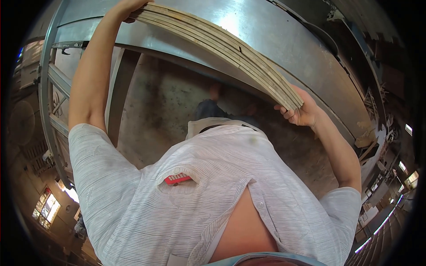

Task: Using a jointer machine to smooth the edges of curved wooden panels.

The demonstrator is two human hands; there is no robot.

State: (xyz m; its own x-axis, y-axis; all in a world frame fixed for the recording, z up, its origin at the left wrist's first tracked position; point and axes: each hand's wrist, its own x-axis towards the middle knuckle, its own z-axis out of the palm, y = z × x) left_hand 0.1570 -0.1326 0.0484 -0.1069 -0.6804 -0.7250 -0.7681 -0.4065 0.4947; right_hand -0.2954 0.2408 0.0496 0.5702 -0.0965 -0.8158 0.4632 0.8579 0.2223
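I hold a stack of long, pale wooden strips (222, 44) that runs diagonally over a steel machine table (301, 40). My left hand (129, 9) grips the far-left end at the top of the view, its fingers curled round the wood. My right hand (298, 110) is closed on the other end at the right, with its fingers under the strips. The strips lie close together, one against another.
A metal frame with rungs (59, 80) stands at the left of the table. A dark steel leg (122, 88) drops below the table's front edge to the stained floor (159, 106). Loose pieces of material crowd the right end. Workshop windows (46, 204) show at the rim.
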